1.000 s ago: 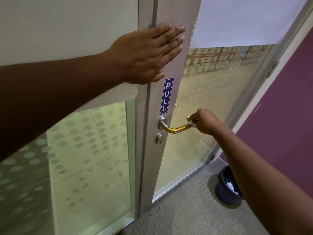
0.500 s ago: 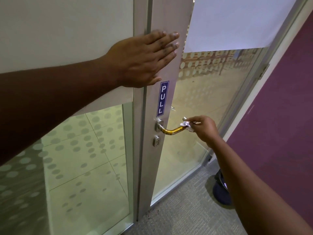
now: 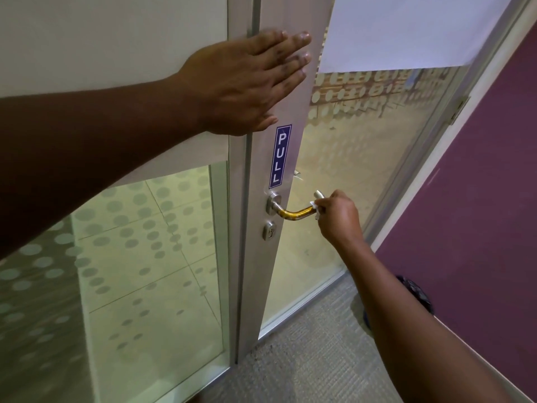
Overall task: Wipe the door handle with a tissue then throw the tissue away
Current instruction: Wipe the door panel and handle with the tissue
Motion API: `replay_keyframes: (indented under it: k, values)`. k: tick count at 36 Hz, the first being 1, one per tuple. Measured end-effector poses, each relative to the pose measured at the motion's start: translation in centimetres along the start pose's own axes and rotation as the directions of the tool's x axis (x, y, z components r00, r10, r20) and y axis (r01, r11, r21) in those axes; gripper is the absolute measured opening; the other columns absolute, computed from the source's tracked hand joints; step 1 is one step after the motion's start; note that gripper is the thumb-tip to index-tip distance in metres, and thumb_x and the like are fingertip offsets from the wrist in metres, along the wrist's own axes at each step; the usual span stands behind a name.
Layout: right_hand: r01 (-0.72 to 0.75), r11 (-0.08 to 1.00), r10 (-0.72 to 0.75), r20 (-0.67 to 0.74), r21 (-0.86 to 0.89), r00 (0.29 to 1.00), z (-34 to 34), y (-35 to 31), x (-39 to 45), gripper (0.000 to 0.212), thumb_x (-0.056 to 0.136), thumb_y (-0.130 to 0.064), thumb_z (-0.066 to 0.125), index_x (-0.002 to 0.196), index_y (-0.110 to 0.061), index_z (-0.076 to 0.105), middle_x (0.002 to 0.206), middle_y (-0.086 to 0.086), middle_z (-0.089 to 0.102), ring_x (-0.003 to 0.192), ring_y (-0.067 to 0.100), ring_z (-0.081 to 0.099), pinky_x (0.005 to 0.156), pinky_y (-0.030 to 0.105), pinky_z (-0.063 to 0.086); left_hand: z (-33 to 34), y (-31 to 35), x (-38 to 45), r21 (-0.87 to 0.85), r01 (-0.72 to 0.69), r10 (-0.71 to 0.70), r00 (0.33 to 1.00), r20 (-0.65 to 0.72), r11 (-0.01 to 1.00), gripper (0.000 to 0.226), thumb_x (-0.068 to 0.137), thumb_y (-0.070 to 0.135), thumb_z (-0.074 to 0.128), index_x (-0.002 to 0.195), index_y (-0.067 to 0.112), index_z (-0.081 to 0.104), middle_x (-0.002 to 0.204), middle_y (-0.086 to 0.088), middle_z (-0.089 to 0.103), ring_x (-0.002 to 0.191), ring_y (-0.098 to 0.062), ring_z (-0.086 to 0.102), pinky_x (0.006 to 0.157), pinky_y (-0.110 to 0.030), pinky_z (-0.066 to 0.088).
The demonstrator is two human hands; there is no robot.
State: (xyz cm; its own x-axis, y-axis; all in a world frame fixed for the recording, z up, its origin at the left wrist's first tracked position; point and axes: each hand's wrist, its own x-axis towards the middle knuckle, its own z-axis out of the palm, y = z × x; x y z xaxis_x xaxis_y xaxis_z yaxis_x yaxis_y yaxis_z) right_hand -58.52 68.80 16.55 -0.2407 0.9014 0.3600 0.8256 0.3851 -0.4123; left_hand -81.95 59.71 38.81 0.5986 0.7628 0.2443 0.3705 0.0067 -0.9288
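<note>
Head view. Wiping step in hand, by my reading. Right hand (image 3: 337, 218), centre-right of frame, is curled around the outer end of the door handle (image 3: 296, 212), fingers (image 3: 322, 202) clamped on a small white tissue (image 3: 315, 205) pressed against the metal. Only scraps of tissue show, at the top and bottom edges of the fist. The lever's inner stretch, from the round base plate out to the bend, sits bare and takes a yellow reflection; its tip pokes out above the knuckles.

Left hand (image 3: 244, 82), upper centre, lies flat on the door frame (image 3: 290, 106) above the blue PULL sticker (image 3: 279, 157), fingers straight, close together, gripping nothing. It looks to be steadying the door.

Next move, as I judge it: slide the tissue inward along the lever toward the base plate, covering the bare stretch, without pressing the lever down or swinging the door.

Around: keyhole (image 3: 269, 231) just below the handle base. Frosted dotted glass panel (image 3: 139, 257) lower left. Purple wall (image 3: 479, 199) at right. A dark bin (image 3: 418, 292) sits on the carpet, lower right, mostly hidden behind the right forearm. That is the likely drop point; nothing stands between it and the handle but the arm itself.
</note>
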Motion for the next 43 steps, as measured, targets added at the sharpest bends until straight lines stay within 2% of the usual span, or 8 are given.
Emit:
replay_keyframes:
  k: [3, 7, 12, 17, 21, 29, 40, 43]
  values:
    - [0.009, 0.999, -0.009, -0.007, -0.044, 1.0, 0.1, -0.7, -0.5, 0.024, 0.094, -0.016, 0.065, 0.116, -0.009, 0.072, 0.097, 0.002, 0.055, 0.08, 0.015, 0.052, 0.066, 0.02, 0.038, 0.0, 0.0, -0.1, 0.041, -0.015, 0.016, 1.0, -0.014, 0.999, 0.079, 0.101, 0.05, -0.004, 0.159, -0.004, 0.004, 0.168, -0.025, 0.011, 0.157, -0.041, 0.006, 0.127, -0.046, 0.019]
    - [0.05, 0.997, -0.054, 0.077, 0.053, 0.996, -0.1, -1.2, -0.2, 0.019, 0.091, -0.01, 0.067, 0.107, -0.013, 0.077, 0.109, 0.011, 0.068, 0.111, 0.026, 0.064, 0.085, 0.034, 0.055, -0.1, -0.1, -0.1, 0.05, -0.015, 0.016, 1.0, -0.009, 0.999, 0.079, 0.102, 0.05, -0.003, 0.159, -0.004, 0.004, 0.168, -0.025, 0.011, 0.158, -0.041, 0.005, 0.127, -0.046, 0.019]
    - [-0.065, 0.96, 0.04, 0.096, 0.274, 0.995, -3.3, -0.4, 2.2, 0.019, 0.091, -0.011, 0.068, 0.108, -0.012, 0.076, 0.105, 0.009, 0.072, 0.082, 0.024, 0.072, 0.079, 0.042, 0.06, -0.1, 0.0, -0.1, 0.075, -0.026, 0.027, 1.0, -0.01, 0.997, 0.08, 0.101, 0.05, -0.004, 0.16, -0.003, 0.007, 0.167, -0.025, 0.013, 0.157, -0.041, 0.007, 0.127, -0.045, 0.02]
    - [0.085, 0.996, -0.077, 0.251, -0.022, 0.965, -5.1, -0.2, 5.7, 0.025, 0.093, -0.003, 0.061, 0.111, -0.013, 0.075, 0.11, 0.007, 0.072, 0.088, 0.019, 0.066, 0.077, 0.032, 0.053, -0.1, 0.0, -0.2, 0.054, -0.008, 0.008, 1.0, -0.002, 0.999, 0.078, 0.101, 0.049, -0.003, 0.159, -0.004, 0.004, 0.168, -0.025, 0.011, 0.157, -0.041, 0.006, 0.128, -0.045, 0.018]
    - [0.303, 0.913, -0.185, 0.386, -0.273, 0.904, -4.3, -1.2, 7.5, 0.032, 0.087, 0.002, 0.064, 0.113, -0.014, 0.074, 0.11, 0.008, 0.07, 0.096, 0.021, 0.065, 0.079, 0.03, 0.054, 0.2, 0.0, -0.2, 0.062, -0.013, 0.013, 1.0, -0.001, 0.998, 0.078, 0.101, 0.049, -0.004, 0.159, -0.004, 0.004, 0.168, -0.025, 0.011, 0.158, -0.041, 0.006, 0.128, -0.045, 0.017]
    - [0.469, 0.779, -0.185, 0.562, -0.417, 0.806, -3.2, -2.1, 8.9, 0.026, 0.086, -0.006, 0.071, 0.111, -0.013, 0.075, 0.107, 0.007, 0.066, 0.095, 0.021, 0.063, 0.084, 0.032, 0.057, 0.5, 0.1, -0.2, 0.029, -0.004, 0.005, 1.0, -0.011, 1.0, 0.077, 0.102, 0.048, -0.003, 0.159, -0.003, 0.004, 0.168, -0.025, 0.01, 0.158, -0.04, 0.005, 0.129, -0.045, 0.015]
    - [0.475, 0.781, -0.111, 0.658, -0.406, 0.745, -3.1, -2.1, 8.9, 0.024, 0.091, -0.007, 0.062, 0.111, -0.011, 0.075, 0.102, 0.007, 0.072, 0.091, 0.023, 0.067, 0.085, 0.036, 0.058, 0.7, 0.1, -0.1, 0.005, 0.005, -0.005, 1.0, -0.026, 1.0, 0.077, 0.102, 0.049, -0.001, 0.159, -0.002, 0.004, 0.168, -0.024, 0.011, 0.158, -0.039, 0.005, 0.129, -0.045, 0.015]
    - [0.172, 0.98, -0.085, 0.565, -0.102, 0.821, -4.5, -0.1, 8.9, 0.024, 0.093, 0.002, 0.057, 0.105, -0.009, 0.075, 0.098, 0.007, 0.07, 0.084, 0.023, 0.069, 0.075, 0.03, 0.059, 0.8, 0.2, -0.1, 0.023, 0.001, -0.001, 1.0, -0.025, 1.0, 0.077, 0.102, 0.049, -0.002, 0.159, -0.003, 0.004, 0.168, -0.024, 0.011, 0.158, -0.039, 0.005, 0.129, -0.045, 0.014]
